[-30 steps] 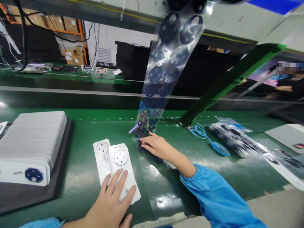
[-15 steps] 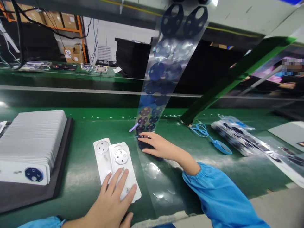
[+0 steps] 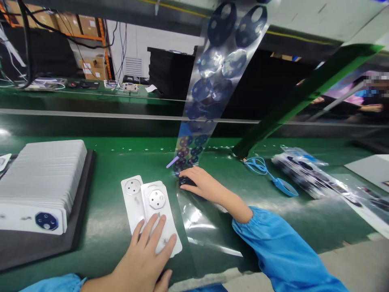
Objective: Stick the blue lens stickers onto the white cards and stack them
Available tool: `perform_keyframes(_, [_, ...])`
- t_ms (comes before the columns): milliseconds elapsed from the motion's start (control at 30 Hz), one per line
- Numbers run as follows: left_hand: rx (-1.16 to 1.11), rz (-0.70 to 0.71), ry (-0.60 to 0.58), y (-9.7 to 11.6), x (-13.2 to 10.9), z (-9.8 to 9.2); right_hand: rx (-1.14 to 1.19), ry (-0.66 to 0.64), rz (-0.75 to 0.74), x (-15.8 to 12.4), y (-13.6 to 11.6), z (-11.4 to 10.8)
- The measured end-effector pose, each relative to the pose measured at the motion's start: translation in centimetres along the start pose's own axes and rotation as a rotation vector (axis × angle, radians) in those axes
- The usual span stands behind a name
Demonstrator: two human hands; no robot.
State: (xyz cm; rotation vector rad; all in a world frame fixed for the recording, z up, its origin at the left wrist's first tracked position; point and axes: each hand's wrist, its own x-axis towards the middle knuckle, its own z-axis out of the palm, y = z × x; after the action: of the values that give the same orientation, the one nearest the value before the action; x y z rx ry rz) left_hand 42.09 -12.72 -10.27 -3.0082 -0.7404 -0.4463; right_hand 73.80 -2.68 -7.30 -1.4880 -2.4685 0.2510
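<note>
My left hand (image 3: 142, 253) lies with fingers spread on a white phone-shaped panel (image 3: 173, 239), which carries a printed round camera outline. A second white panel (image 3: 130, 207) lies beside and partly under it, to the left. A clear film strip (image 3: 190, 227) hangs from above and runs down across the table, carrying pairs of dark round stickers (image 3: 223, 24) with holes. At the strip, my right hand (image 3: 203, 184) has its fingers and thumb around a dark sticker (image 3: 187, 181), whose far part is hidden under the hand. A small lilac tab (image 3: 172, 162) sticks out at the strip's left edge.
A row of white panels (image 3: 51, 174) stands packed on a black tray (image 3: 60, 245) at left. A blue cord with an oval pad (image 3: 285, 187), a green post (image 3: 291, 105) and bagged sticker strips (image 3: 300, 174) are at right. Another person's hand (image 3: 372, 108) shows far right.
My right hand has drawn its fingers in around the dark sticker. Below the hand, dark shapes no longer show and the film's glare has shifted. My left hand stays on the panel.
</note>
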Motion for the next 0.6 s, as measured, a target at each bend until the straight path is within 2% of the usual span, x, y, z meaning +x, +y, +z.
perform_keyframes(167, [-0.038, -0.017, 0.000, 0.1, -0.1, 0.1, -0.020, -0.011, 0.017, -0.2, -0.3, -0.2])
perform_keyframes(433, [-0.064, -0.028, 0.074, 0.4, -0.6, 2.3, -0.078, -0.109, -0.019, -1.1, -0.6, -1.0])
perform_keyframes(600, [-0.039, -0.002, 0.062, 0.2, -0.4, 1.2, 0.081, -0.125, -0.031, -0.9, 0.4, -1.2])
